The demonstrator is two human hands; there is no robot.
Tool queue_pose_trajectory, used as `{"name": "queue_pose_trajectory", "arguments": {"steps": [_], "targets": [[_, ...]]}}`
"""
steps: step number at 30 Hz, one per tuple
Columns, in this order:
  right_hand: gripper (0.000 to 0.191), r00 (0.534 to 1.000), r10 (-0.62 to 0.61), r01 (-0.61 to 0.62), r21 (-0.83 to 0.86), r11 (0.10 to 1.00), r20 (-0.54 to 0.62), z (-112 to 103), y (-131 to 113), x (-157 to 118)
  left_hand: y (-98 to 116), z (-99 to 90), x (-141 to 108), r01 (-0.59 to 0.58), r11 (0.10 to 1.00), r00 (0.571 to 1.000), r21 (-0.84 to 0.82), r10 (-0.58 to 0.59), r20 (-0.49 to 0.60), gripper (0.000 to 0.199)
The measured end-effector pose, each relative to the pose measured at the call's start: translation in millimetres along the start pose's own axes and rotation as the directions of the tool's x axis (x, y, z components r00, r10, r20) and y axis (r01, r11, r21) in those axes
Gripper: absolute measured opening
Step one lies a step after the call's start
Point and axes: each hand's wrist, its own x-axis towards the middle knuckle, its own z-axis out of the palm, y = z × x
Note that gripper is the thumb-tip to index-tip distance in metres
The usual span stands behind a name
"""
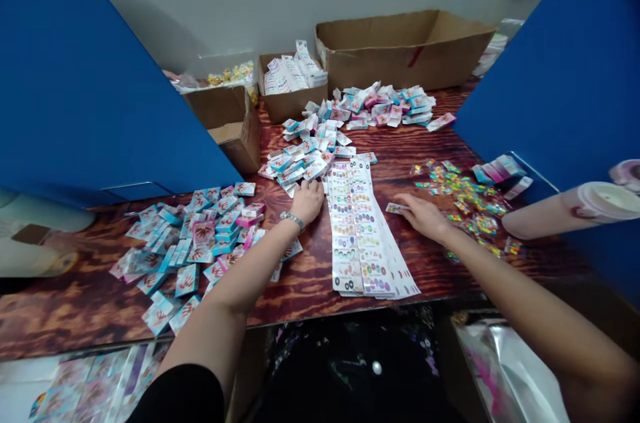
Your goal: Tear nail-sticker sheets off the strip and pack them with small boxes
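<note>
My left hand (307, 203), with a watch on its wrist, reaches to the near edge of a heap of small blue and pink boxes (300, 159). Its fingers are bent over a white box flap, and whether they grip it is hard to tell. To the right, my right hand (420, 215) pinches a small printed card strip (397, 208) just above the table. Between the hands lie long stacked sheets of colourful oval stickers (353, 229), fanned out at the lower right.
Many small boxes (200, 243) cover the left of the table (300, 276). Small colourful packets (465, 193) lie at the right, near a pale cylinder (565, 209). Cardboard boxes (400, 59) stand at the back. Blue panels (560, 76) flank both sides.
</note>
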Motion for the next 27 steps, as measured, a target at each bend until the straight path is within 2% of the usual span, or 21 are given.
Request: {"name": "queue_pose_trajectory", "arguments": {"steps": [2,5,11,13,14,15,16,17,18,19,20,21,23,25,27], "targets": [[0.029,0.998,0.031,-0.028,0.056,0.998,-0.049,3,-1,-7,-3,-0.2,-2,0.002,1.0,1.0,0.016,-0.002,0.0,0.036],[0.027,0.995,0.062,-0.06,0.028,0.998,-0.074,4,-4,-10,-8,-0.2,-6,0.019,1.0,1.0,0.017,-0.019,0.01,0.034],[0.024,0.989,0.149,-0.149,-0.063,0.987,0.002,-2,-20,-9,-13,-4.9,-24,0.012,0.998,0.999,-0.061,-0.009,0.051,0.032],[0.024,0.987,0.161,-0.16,-0.074,0.984,0.003,-3,-24,-11,-10,-11.8,-35,0.006,0.988,1.0,-0.154,-0.002,0.023,0.029],[0.024,0.987,0.162,-0.161,-0.07,0.984,0.004,-3,-25,-12,-8,-16.2,-42,0.015,0.96,1.0,-0.279,-0.015,0.002,0.029],[0.025,0.987,0.162,-0.162,-0.051,0.986,-0.001,-4,-27,-14,-4,-20.9,-49,0.039,0.889,0.999,-0.456,-0.049,-0.01,0.028],[0.025,0.987,0.162,-0.163,-0.018,0.987,-0.019,-5,-30,-15,1,-25.8,-57,0.079,0.75,0.995,-0.657,-0.104,0.001,0.029],[0.027,0.985,0.164,-0.163,0.025,0.986,-0.049,-7,-34,-16,6,-30.4,-65,0.128,0.538,0.986,-0.833,-0.163,0.046,0.029],[0.028,0.982,0.167,-0.161,0.069,0.985,-0.09,-11,-40,-18,11,-34.4,-72,0.174,0.292,0.971,-0.941,-0.207,0.115,0.031],[0.028,0.976,0.168,-0.153,0.11,0.982,-0.14,-15,-48,-19,17,-37.7,-79,0.212,0.069,0.955,-0.975,-0.227,0.192,0.034],[0.028,0.968,0.16,-0.133,0.145,0.98,-0.194,-21,-58,-20,23,-40.1,-86,0.236,-0.11,0.94,-0.966,-0.226,0.255,0.037],[0.027,0.96,0.137,-0.098,0.167,0.981,-0.243,-27,-71,-21,28,-41.4,-92,0.251,-0.238,0.93,-0.938,-0.208,0.302,0.039],[0.024,0.938,0.035,0.038,0.203,0.979,-0.344,-39,-98,-22,38,-41.6,-101,0.281,-0.37,0.92,-0.885,-0.158,0.358,0.04],[0.023,0.901,-0.103,0.185,0.159,0.97,-0.421,-46,-122,-22,46,-39.5,-107,0.332,-0.416,0.907,-0.846,-0.106,0.408,0.038],[0.024,0.872,-0.223,0.282,0.075,0.957,-0.436,-49,-137,-21,51,-37.0,-110,0.385,-0.436,0.888,-0.814,-0.065,0.455,0.036]]}}
